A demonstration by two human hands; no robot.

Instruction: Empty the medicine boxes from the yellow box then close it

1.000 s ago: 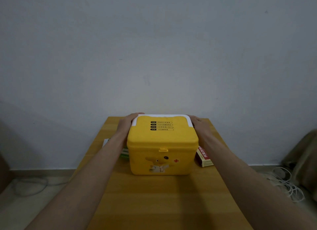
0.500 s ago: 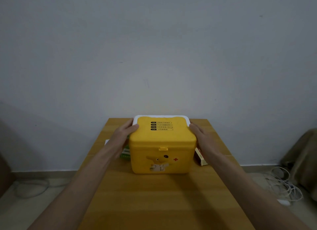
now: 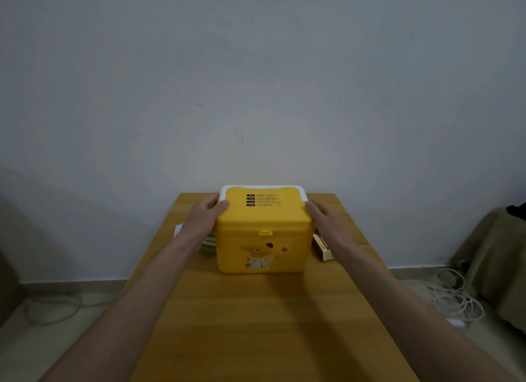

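Pressing both hands, left hand (image 3: 205, 215) and right hand (image 3: 323, 219), fingers spread flat, on yellow box (image 3: 263, 239) lid: rigid, light plastic, best gripped at sides.

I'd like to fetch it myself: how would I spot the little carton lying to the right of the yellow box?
Start at the wooden table against the wall and find the yellow box with the cartoon animal. Just right of it, partly under the right hand's wrist, lies a small carton. Unlike the green-printed packs on the box's left, it is cream with a red stripe.
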